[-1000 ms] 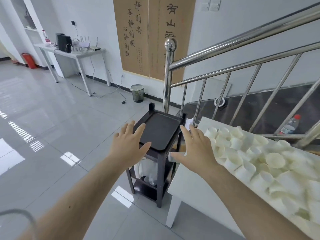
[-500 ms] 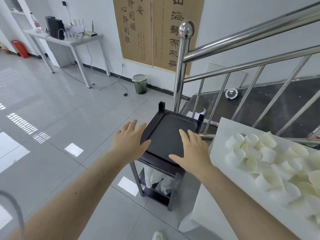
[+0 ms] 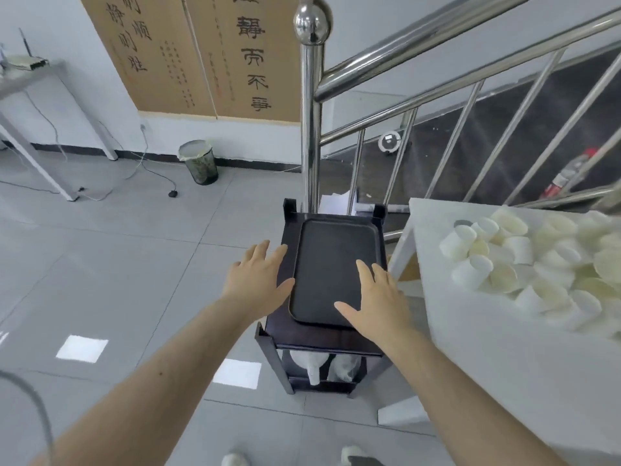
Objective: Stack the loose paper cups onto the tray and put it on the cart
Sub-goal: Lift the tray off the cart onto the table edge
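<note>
Head view: I see the black tray (image 3: 336,267) lying flat on top of the dark cart (image 3: 319,338), with nothing on it. My left hand (image 3: 258,280) is spread over the tray's left edge, my right hand (image 3: 379,297) over its near right corner — fingers straight on both; contact I can't judge. Loose paper cups (image 3: 524,260) lie heaped on the white table (image 3: 470,348) just right of the cart — unstacked. A steel stair railing (image 3: 312,122) stands behind.

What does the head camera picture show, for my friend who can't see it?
Two open hands, left hand and right hand, reach toward an empty black tray on a dark cart. Loose paper cups lie heaped on a white table to the right, beside a steel stair railing.
</note>
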